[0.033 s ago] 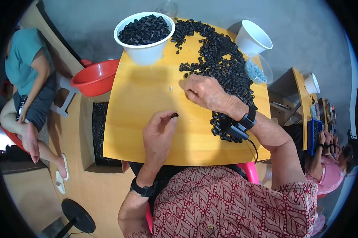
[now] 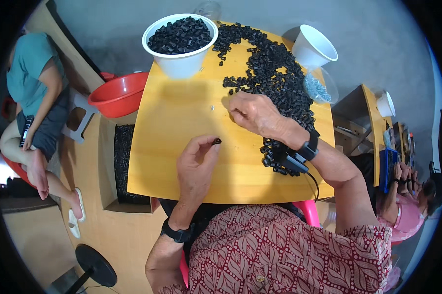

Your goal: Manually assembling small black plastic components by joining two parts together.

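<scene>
Wearing a red patterned shirt [image 2: 289, 250] at the near edge, with a pink chair [image 2: 307, 213] showing beside it on the right. Having a round black base [image 2: 96, 264] on the floor at near left. Wearing a black band [image 2: 178, 234] on the left wrist. Holding the left hand [image 2: 196, 169] over the near part of the yellow desk [image 2: 250, 183] and pinching one black piece [image 2: 217, 141] in its grip, closed between thumb and index finger, with the hollow end showing.

Wearing a black watch [image 2: 307, 151] on the right wrist, with a small grey device [image 2: 296, 164] just beside it, trailing a cable [image 2: 317, 188] toward the near edge. Having a box [image 2: 107, 181] of black stuff on the floor left of the desk. Holding the right hand [image 2: 260, 115] farther out, apart from the left, and curling its fingers inward; hiding the fingertips, so not being able to tell how far that grip is closing or whether it is holding anything.

Showing a tiny pale bit [image 2: 212, 108] on bare wood, left of the right hand. Spreading a loose heap [image 2: 280, 85] of black pieces along the right side, from the right wrist to the far edge. Having a clear bowl [image 2: 334, 93] of silvery bits [image 2: 318, 89] at far right, near a white tub [image 2: 303, 49]. Seeing a red basin [image 2: 118, 98] left of the desk. Filling a second white tub [image 2: 182, 66] at far left with black pieces.
</scene>
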Available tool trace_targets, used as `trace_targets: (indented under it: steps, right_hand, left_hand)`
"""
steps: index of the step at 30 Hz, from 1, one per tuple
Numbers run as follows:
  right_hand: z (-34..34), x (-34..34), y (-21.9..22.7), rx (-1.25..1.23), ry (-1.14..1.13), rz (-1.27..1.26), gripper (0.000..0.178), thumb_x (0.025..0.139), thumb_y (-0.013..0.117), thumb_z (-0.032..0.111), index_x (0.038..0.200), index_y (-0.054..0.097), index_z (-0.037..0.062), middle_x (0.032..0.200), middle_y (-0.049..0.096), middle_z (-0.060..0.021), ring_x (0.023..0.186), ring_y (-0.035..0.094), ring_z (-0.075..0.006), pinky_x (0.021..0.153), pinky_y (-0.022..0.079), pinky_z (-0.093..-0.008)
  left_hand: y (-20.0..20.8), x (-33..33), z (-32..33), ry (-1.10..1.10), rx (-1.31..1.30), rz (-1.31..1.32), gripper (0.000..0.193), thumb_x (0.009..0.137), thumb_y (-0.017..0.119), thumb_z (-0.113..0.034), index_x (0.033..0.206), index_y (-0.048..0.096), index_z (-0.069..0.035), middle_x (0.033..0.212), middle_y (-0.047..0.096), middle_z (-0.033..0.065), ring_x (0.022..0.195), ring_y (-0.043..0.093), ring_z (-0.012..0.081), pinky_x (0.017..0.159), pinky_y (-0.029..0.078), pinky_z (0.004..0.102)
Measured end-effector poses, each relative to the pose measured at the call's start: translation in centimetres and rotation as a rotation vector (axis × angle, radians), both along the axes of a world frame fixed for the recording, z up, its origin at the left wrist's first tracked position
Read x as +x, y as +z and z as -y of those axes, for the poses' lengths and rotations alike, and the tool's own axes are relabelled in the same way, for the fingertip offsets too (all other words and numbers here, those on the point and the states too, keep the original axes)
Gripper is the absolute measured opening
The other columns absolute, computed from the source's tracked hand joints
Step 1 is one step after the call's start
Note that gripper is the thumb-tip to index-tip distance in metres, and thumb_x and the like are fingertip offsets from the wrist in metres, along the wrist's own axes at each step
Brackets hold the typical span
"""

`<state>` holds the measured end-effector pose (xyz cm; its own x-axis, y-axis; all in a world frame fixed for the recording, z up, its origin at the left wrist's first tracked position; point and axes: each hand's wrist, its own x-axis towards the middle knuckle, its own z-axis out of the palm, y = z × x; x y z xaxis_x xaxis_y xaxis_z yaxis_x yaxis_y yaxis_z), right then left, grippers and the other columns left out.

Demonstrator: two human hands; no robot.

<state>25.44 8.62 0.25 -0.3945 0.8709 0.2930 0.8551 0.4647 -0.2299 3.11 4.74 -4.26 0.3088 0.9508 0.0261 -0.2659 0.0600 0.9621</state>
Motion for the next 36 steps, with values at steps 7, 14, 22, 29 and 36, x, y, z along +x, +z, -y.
trace_targets:
  steps: [7, 14, 22, 29, 36]
  right_hand:
    - [3.4, -3.2, 4.5, -0.284, -0.031, -0.426, 0.006, 0.085, 0.067, -0.001, 0.088, 0.061, 0.0006, 0.080, 0.058, -0.0070, 0.065, 0.058, -0.0212, 0.061, 0.049, -0.0335]
    - [4.4, -3.8, 4.4, -0.234, 0.105, -0.369, 0.007, 0.085, 0.067, -0.001, 0.091, 0.064, 0.0007, 0.086, 0.063, -0.0089, 0.078, 0.067, -0.0241, 0.068, 0.054, -0.0340]
    - [4.4, -4.2, 5.0, -0.399, 0.075, -0.386, 0.011, 0.088, 0.072, 0.003, 0.098, 0.068, 0.0016, 0.085, 0.065, -0.0072, 0.076, 0.065, -0.0177, 0.067, 0.052, -0.0293]
    - [5.5, -3.7, 3.7, -0.428, -0.057, -0.561, 0.014, 0.087, 0.074, 0.004, 0.100, 0.069, 0.0012, 0.084, 0.066, -0.0043, 0.075, 0.064, -0.0135, 0.067, 0.052, -0.0276]
    - [5.4, -4.0, 3.5, -0.289, 0.036, -0.480, 0.009, 0.088, 0.072, 0.003, 0.096, 0.069, 0.0007, 0.083, 0.067, -0.0043, 0.074, 0.064, -0.0135, 0.066, 0.052, -0.0285]
  left_hand:
    - [0.0, -0.1, -0.1, 0.014, -0.011, 0.018, 0.020, 0.094, 0.065, 0.002, 0.113, 0.066, 0.002, 0.105, 0.068, 0.0025, 0.101, 0.062, 0.0098, 0.092, 0.049, 0.0248]
    - [-0.4, 0.3, -0.2, 0.016, 0.014, 0.013, 0.021, 0.092, 0.067, 0.002, 0.113, 0.067, 0.001, 0.104, 0.069, 0.0041, 0.100, 0.063, 0.0111, 0.091, 0.050, 0.0255]
    - [-1.7, 0.6, -0.2, 0.002, 0.058, 0.004, 0.021, 0.092, 0.070, -0.001, 0.113, 0.068, 0.000, 0.104, 0.070, 0.0056, 0.099, 0.065, 0.0131, 0.089, 0.051, 0.0267]
    - [-0.7, 0.3, -0.2, -0.040, 0.009, 0.063, 0.020, 0.094, 0.068, -0.001, 0.114, 0.067, 0.002, 0.106, 0.069, 0.0044, 0.099, 0.064, 0.0108, 0.089, 0.051, 0.0248]
    - [-0.6, 0.4, -0.2, -0.037, -0.004, 0.013, 0.018, 0.094, 0.067, -0.001, 0.112, 0.066, 0.003, 0.105, 0.069, 0.0037, 0.098, 0.063, 0.0107, 0.088, 0.050, 0.0249]
